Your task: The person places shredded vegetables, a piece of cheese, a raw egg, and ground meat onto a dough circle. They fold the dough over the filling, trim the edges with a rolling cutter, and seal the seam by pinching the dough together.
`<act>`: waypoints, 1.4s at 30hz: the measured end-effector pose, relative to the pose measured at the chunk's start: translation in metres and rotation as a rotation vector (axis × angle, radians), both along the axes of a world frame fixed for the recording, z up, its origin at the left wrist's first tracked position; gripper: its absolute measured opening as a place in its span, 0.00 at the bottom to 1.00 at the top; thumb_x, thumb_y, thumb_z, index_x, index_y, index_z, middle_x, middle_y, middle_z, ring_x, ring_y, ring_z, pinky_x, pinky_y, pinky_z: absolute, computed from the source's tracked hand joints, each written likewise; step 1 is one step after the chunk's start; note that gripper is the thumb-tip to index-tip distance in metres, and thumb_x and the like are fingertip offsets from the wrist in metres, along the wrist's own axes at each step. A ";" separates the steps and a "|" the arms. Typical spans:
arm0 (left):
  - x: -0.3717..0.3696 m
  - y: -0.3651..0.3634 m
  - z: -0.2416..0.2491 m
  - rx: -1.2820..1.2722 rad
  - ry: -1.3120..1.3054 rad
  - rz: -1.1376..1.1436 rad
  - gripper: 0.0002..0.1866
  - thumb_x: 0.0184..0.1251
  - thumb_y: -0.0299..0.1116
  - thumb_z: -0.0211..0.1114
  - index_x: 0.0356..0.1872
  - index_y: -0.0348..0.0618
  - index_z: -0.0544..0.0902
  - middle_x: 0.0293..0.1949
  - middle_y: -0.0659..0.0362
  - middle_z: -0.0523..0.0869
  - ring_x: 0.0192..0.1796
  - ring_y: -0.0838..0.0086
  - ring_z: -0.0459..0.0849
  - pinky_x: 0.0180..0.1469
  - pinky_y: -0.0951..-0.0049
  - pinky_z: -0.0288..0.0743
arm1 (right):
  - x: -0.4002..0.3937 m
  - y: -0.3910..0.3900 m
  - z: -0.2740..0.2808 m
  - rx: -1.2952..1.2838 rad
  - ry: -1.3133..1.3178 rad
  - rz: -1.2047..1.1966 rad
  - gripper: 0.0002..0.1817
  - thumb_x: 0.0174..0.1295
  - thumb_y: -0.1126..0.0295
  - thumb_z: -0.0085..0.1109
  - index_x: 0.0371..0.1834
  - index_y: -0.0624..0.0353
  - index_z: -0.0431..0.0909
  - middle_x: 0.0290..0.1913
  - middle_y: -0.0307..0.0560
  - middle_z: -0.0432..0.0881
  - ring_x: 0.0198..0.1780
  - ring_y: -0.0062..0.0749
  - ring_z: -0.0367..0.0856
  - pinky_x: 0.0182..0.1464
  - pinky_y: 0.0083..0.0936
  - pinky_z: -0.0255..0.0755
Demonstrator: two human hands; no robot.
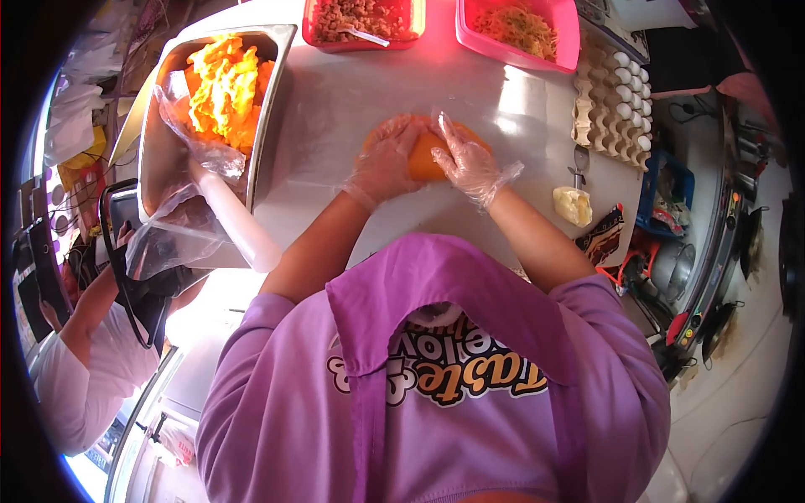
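Observation:
A flattened piece of orange dough lies on the worktop under both hands, which wear clear plastic gloves. My left hand rests on the dough's left side, fingers stretched out over it. From the right, my right hand lies on the dough with its fingers extended and slightly apart. The hands hide part of the dough. Clear plastic sheeting appears to lie beneath it. To the left, a metal tray holds a bright orange mass, partly wrapped in clear plastic.
A white rod leans across the tray's near end. Along the back stand a red tub of brown crumbly filling and a pink tub of shredded filling. Egg cartons, a spoon and a pale-yellow lump are right. Another person is left.

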State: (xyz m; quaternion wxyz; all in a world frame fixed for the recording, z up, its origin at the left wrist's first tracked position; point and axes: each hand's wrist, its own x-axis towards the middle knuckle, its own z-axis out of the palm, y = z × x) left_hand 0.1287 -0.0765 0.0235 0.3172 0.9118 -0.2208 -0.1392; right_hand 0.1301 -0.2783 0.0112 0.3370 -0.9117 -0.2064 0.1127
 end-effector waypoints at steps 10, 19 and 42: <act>0.002 0.001 -0.003 -0.048 0.069 -0.014 0.50 0.39 0.43 0.76 0.66 0.39 0.60 0.67 0.44 0.62 0.73 0.53 0.54 0.73 0.60 0.48 | 0.000 0.001 0.003 0.121 -0.053 -0.043 0.36 0.65 0.65 0.52 0.73 0.58 0.47 0.60 0.51 0.75 0.61 0.44 0.72 0.61 0.33 0.66; 0.007 0.020 -0.013 -0.886 0.627 0.264 0.35 0.58 0.40 0.68 0.65 0.40 0.65 0.67 0.48 0.63 0.72 0.56 0.56 0.72 0.60 0.51 | 0.025 -0.037 0.011 1.366 0.771 -0.611 0.33 0.71 0.46 0.37 0.70 0.58 0.58 0.71 0.48 0.59 0.68 0.35 0.62 0.72 0.34 0.50; 0.018 -0.007 -0.021 -0.066 -0.020 -0.130 0.40 0.66 0.62 0.44 0.66 0.36 0.64 0.68 0.46 0.63 0.72 0.55 0.55 0.72 0.58 0.46 | 0.008 0.007 0.008 -0.089 0.015 -0.027 0.38 0.67 0.56 0.48 0.73 0.61 0.44 0.59 0.62 0.72 0.57 0.57 0.72 0.58 0.42 0.67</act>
